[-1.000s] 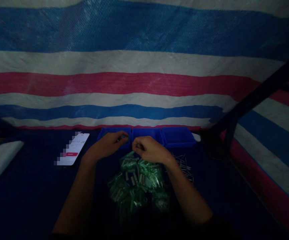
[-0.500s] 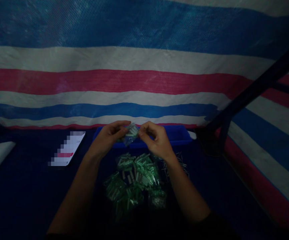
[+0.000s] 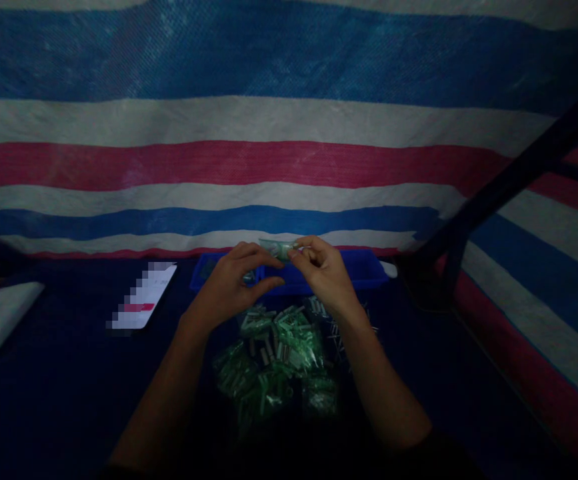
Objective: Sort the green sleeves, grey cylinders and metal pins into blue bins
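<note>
Between the fingers of my right hand (image 3: 321, 270) is a small clear plastic bag (image 3: 279, 249) with pale greenish contents, raised above the blue tray (image 3: 293, 283). My left hand (image 3: 243, 275) is just left of the bag, its thumb and fingers apart with nothing between them. Below both hands lies a pile of small greenish plastic bags (image 3: 299, 343) holding short light rods or tubes. Several thin metal pins (image 3: 337, 339) lie loose beside my right forearm, which hides part of them. Dim light blurs the details.
The tray has a divider, with some small bags in its left part. A phone-like white card (image 3: 151, 300) lies on the dark blue table to the left, near a white object (image 3: 3, 317). A striped sheet (image 3: 289, 163) hangs behind; a dark frame bar (image 3: 509, 187) slants at right.
My left hand has let go of the bag and opened. My right hand now holds the bag alone, turned flatter and slightly higher and to the right.
</note>
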`<state>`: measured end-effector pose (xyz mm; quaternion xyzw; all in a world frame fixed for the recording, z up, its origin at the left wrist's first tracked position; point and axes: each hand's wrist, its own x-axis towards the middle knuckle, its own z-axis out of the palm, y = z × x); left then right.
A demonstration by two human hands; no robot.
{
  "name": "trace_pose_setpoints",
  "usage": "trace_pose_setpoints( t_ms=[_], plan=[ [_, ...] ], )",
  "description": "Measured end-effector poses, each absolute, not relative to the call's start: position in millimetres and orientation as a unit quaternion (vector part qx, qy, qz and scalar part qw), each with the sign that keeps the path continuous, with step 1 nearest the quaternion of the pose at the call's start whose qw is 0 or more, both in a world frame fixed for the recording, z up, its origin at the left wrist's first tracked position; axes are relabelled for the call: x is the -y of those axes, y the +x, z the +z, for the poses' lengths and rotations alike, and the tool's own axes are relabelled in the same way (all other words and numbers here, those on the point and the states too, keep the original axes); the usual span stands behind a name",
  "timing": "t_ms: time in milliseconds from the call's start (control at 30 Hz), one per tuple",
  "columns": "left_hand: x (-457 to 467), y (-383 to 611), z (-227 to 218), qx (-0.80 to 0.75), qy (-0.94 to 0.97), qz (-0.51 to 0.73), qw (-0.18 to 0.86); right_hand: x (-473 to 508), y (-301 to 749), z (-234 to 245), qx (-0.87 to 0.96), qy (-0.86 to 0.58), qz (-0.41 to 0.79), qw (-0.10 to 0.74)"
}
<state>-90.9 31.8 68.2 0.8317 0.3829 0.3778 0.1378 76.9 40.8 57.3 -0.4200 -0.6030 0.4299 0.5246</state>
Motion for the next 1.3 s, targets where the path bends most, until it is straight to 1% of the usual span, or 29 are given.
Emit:
trace_pose_setpoints(
  t_ms=[67, 167, 233, 300, 367, 400, 500, 567, 700, 833, 900, 967, 1033, 1167, 1233, 1300],
  plan=[
    [-35, -91, 64, -0.43, 0.777, 0.395, 0.237, -37, 77, 57, 0.633, -0.414, 0.376, 0.535],
    [-40, -91, 56, -0.462, 0.651, 0.457, 0.392, -33, 75, 56, 0.687, -0.392, 0.314, 0.525],
    [-42, -90, 54, -0.453, 0.595, 0.485, 0.453, -31, 74, 56, 0.715, -0.372, 0.285, 0.52],
    [-43, -91, 54, -0.44, 0.584, 0.481, 0.483, -31, 73, 55, 0.74, -0.362, 0.252, 0.507],
    [-45, -96, 56, -0.45, 0.594, 0.47, 0.474, -33, 73, 55, 0.762, -0.367, 0.221, 0.485],
    [-46, -101, 57, -0.468, 0.601, 0.463, 0.452, -34, 75, 55, 0.77, -0.372, 0.21, 0.474],
    [-54, -119, 54, -0.559, 0.627, 0.422, 0.341, -38, 80, 55, 0.787, -0.397, 0.214, 0.421],
    [-59, -133, 48, -0.604, 0.635, 0.382, 0.292, -39, 82, 53, 0.799, -0.418, 0.227, 0.367],
    [-65, -150, 37, -0.641, 0.642, 0.324, 0.266, -33, 74, 44, 0.845, -0.437, 0.185, 0.244],
    [-63, -149, 37, -0.65, 0.674, 0.291, 0.193, -22, 54, 22, 0.901, -0.379, 0.166, 0.129],
    [-60, -146, 39, -0.625, 0.702, 0.285, 0.189, -19, 47, 10, 0.913, -0.358, 0.173, 0.087],
    [-56, -142, 40, -0.592, 0.732, 0.271, 0.201, -18, 42, -1, 0.916, -0.351, 0.182, 0.063],
    [-52, -138, 42, -0.559, 0.759, 0.247, 0.224, -19, 39, -6, 0.917, -0.346, 0.185, 0.07],
    [-48, -134, 46, -0.5, 0.777, 0.216, 0.315, -26, 42, 1, 0.903, -0.35, 0.197, 0.151],
    [-48, -131, 49, -0.486, 0.763, 0.24, 0.353, -31, 48, 10, 0.883, -0.367, 0.218, 0.196],
    [-49, -127, 50, -0.502, 0.73, 0.286, 0.365, -36, 57, 20, 0.855, -0.388, 0.228, 0.256]
  ],
)
